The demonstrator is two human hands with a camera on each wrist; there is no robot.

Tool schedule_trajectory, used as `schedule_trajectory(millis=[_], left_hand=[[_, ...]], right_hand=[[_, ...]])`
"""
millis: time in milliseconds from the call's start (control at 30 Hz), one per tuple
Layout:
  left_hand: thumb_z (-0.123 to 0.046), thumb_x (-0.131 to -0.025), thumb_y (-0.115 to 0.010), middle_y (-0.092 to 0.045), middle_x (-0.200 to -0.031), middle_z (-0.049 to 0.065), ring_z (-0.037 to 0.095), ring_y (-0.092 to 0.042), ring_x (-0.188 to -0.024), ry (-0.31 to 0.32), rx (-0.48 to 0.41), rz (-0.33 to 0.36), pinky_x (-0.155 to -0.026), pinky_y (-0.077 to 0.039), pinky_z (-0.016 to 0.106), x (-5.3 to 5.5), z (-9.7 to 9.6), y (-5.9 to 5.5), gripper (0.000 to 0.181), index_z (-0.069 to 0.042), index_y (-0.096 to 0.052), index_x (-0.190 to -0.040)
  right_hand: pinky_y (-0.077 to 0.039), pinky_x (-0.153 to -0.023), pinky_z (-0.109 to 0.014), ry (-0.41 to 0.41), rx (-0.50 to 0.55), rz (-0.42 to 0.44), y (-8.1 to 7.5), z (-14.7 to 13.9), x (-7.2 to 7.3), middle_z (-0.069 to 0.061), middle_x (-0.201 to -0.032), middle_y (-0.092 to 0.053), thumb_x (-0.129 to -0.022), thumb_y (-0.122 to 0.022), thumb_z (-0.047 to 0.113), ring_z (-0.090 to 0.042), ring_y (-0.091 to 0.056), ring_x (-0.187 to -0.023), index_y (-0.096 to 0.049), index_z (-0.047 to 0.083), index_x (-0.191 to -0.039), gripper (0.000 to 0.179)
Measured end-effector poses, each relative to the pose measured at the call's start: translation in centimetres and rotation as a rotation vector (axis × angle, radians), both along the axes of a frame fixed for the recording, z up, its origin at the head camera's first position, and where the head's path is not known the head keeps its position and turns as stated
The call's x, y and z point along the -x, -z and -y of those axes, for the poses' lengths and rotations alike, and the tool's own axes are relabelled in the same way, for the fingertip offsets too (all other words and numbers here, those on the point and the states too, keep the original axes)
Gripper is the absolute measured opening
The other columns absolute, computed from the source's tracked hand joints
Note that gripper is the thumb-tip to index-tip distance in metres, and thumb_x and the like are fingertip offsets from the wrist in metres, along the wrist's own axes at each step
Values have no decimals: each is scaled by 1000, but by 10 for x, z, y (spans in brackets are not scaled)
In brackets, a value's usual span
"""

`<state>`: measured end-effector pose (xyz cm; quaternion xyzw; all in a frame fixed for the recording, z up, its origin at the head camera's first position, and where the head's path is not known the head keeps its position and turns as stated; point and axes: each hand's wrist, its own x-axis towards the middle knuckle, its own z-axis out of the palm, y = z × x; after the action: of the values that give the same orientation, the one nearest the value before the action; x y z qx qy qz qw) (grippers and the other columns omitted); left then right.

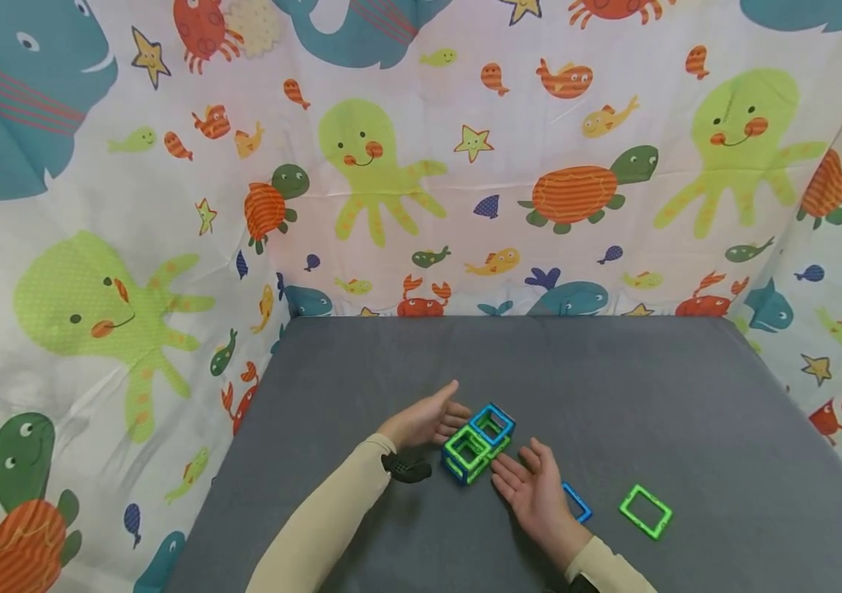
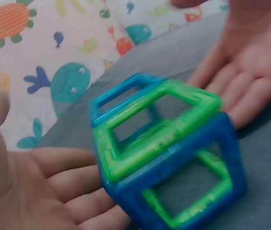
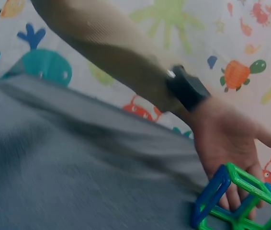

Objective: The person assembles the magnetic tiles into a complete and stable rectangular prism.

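A hollow block of magnetic tiles [image 1: 480,463], made of green and blue square frames, stands on the grey table in the head view. My left hand [image 1: 424,418] is along its left side, fingers extended and thumb raised. In the left wrist view those fingers [image 2: 83,203] reach right to the blue side of the block [image 2: 140,165]. On the block's right, my right hand [image 1: 540,498] lies palm up with its fingers stretched toward the near corner. The right wrist view shows the left palm [image 3: 229,136] behind the tiles [image 3: 250,181]; the right hand is outside that view.
A loose blue tile [image 1: 579,499] lies partly hidden behind the right hand. Farther right is a flat green tile [image 1: 655,499]. Curtains with sea-animal prints [image 1: 458,198] hang at the back and both sides of the grey table [image 1: 362,354].
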<state>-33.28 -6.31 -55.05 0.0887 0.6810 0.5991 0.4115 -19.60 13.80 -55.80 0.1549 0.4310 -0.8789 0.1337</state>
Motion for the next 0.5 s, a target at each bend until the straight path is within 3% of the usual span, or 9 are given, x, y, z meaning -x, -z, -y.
schedule_trajectory(millis=[133,267,500], left_hand=[[-63,-106,-21,-38,-159,29,43,-36,-149,-167,-57,11,-121,-34,55,-17,-2,5,87,8,-35,-154],[-60,-107,-26,-37,-158,31,45,-37,-148,-309,-83,-47,-119,-37,55,-38,-9,5,84,10,-35,-154],[-43,-110,-35,-42,-156,30,44,-39,-147,-476,-51,-150,-117,-40,54,-64,-26,4,67,8,-38,-153]], right_hand=[[-16,-128,-54,-43,-81,-26,-1,-9,11,-37,-166,-5,-107,-26,55,-45,-13,-157,18,1,-160,88],[-20,-127,-55,-69,-143,-14,-2,-16,23,-38,-164,-10,-107,-28,57,-46,-17,-156,14,0,-161,90],[-24,-126,-54,-119,-240,-12,1,-24,40,-36,-164,-17,-105,-30,61,-46,-24,-154,5,0,-163,91]])
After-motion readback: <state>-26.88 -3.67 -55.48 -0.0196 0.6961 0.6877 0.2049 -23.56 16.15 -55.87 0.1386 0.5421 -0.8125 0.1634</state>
